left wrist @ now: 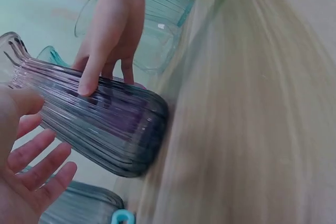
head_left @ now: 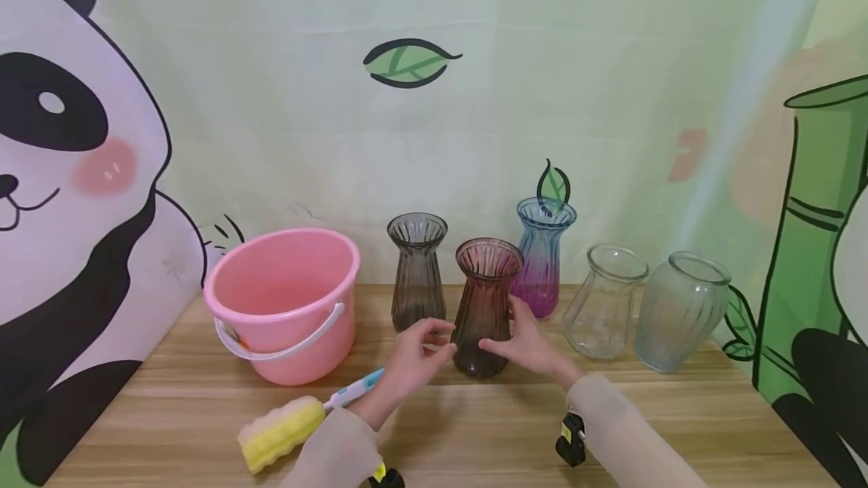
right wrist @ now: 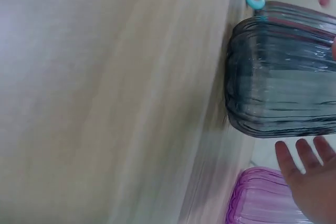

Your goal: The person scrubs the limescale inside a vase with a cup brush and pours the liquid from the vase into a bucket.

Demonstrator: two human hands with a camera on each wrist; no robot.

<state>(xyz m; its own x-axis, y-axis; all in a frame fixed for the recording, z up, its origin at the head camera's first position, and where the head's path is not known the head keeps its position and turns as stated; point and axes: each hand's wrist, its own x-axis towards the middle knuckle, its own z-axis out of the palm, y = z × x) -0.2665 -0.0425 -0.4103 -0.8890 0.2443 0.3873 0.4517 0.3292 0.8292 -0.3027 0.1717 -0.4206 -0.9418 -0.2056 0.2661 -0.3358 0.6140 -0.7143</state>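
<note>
Around the reddish vase [head_left: 481, 303], left hand [head_left: 410, 360] and right hand [head_left: 532, 343] spread; right wrist view crops its rim [head_left: 490, 277].

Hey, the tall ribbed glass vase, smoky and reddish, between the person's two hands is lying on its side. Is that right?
Not quite: the tall ribbed glass vase, smoky and reddish, isn't lying on its side. The head view shows it upright, its mouth facing up, between the left hand and the right hand.

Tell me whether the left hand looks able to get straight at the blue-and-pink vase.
Probably not: the reddish-brown vase and the right hand stand between the left hand and the blue-and-pink vase.
</note>
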